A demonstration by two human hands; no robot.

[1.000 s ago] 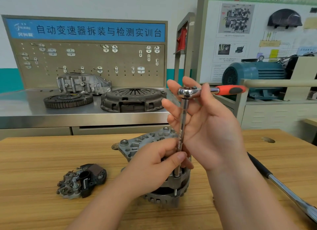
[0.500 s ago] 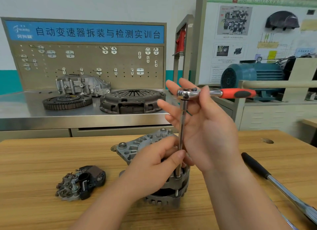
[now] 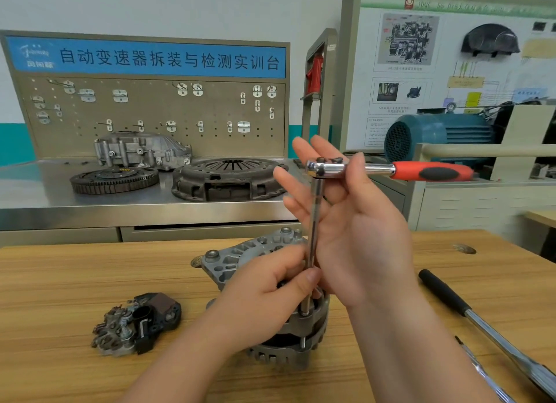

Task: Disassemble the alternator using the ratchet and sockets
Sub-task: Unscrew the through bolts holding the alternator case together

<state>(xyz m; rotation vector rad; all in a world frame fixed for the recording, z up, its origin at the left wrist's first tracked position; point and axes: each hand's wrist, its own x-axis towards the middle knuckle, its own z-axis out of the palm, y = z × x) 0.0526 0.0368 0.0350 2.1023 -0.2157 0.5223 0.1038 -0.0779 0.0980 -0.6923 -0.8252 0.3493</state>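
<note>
At the left of the wooden table (image 3: 60,282) lies a dark rectifier and regulator unit (image 3: 137,324), apart from the main body, so the rear electrical assembly appears to be already off. Next comes the left hand (image 3: 264,294), its fingers curled and its thumb pinching the lower part of the extension bar (image 3: 314,222) to steady it. Beneath that hand the alternator (image 3: 237,261) stands on end near the middle of the table, both housing halves together. The extension rises upright from a fastener on the upper rim of the housing; below it a through bolt (image 3: 304,339) spans the gap between the halves. At the top sits the ratchet (image 3: 325,168), its orange handle pointing right. The right hand (image 3: 361,237) is wide, fingers spread straight behind the ratchet head and the thumb laid across the front of its neck. Farther right a long black-handled bar (image 3: 481,327) lies unused on the table. The job looks to be at the through-bolt stage: splitting the case and taking out the rotor and stator seem to remain.
</note>
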